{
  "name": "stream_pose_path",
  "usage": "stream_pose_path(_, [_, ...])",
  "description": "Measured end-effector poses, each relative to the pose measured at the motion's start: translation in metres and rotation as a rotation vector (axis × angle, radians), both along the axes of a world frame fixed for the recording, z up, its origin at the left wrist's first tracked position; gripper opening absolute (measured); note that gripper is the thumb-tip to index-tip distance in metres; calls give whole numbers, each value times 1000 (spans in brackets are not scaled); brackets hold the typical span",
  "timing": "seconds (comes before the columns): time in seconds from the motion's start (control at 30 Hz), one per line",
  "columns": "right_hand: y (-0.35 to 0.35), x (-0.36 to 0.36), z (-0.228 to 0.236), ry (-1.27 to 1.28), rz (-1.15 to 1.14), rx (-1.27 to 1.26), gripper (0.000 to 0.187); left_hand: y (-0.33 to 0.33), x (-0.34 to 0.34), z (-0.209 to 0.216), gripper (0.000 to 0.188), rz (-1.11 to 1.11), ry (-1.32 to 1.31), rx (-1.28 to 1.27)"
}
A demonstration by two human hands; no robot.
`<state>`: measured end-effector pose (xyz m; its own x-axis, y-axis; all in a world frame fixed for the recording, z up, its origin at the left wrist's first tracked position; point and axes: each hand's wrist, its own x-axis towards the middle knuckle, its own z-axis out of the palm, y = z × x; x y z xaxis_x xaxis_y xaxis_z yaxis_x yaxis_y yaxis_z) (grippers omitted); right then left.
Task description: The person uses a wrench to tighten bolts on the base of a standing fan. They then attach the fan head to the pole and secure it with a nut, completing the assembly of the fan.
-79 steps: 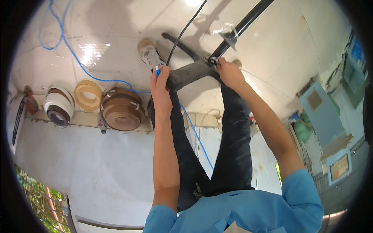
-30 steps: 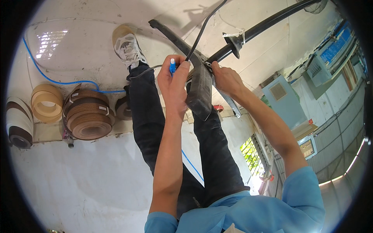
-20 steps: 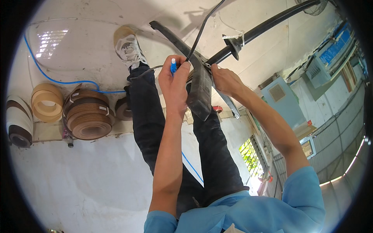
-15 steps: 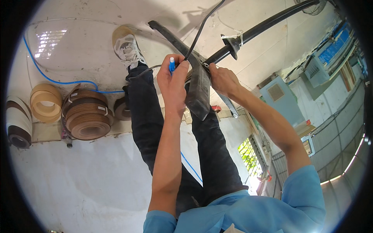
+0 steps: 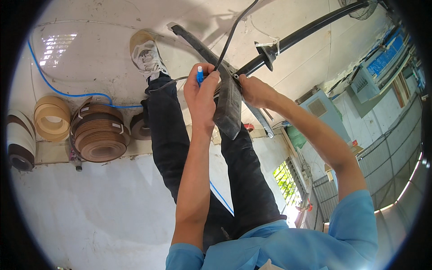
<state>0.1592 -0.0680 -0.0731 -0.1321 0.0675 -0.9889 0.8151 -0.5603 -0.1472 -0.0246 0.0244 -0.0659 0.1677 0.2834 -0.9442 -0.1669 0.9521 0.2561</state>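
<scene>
A standing fan lies tipped over in front of me, with its black pole running up to the right. Its worn, dark crossed base is between my hands. My left hand is closed left of the base, a short blue stick with a white end poking up from it. The black cord runs down to its thumb and forefinger. My right hand is closed at the joint of pole and base, beside a small round metal end. What its fingertips grip is hidden.
Rolls of brown edging strip and a tan roll stand at the left by the wall. A blue hose crosses the floor. My shoe is beyond the base. At right stands a grey-blue cabinet.
My right hand has shifted slightly left and down at the joint, and its elbow has swung outward. The base and pole have moved a little. My left hand stays nearly in place.
</scene>
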Motion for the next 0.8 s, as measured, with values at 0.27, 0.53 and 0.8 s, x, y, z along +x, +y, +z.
stream_pose_path(0.27, [39, 9, -40, 84, 51, -403, 20, 1, 1, 0, 7, -4, -4, -8])
stream_pose_path(0.53, [70, 16, -124, 192, -16, -903, 18, -2, 4, -1, 12, 59, 15, 2])
stream_pose_path(0.8, [63, 36, -68, 174, -125, -473, 22, -1, -2, 0, 8, 39, -41, -13])
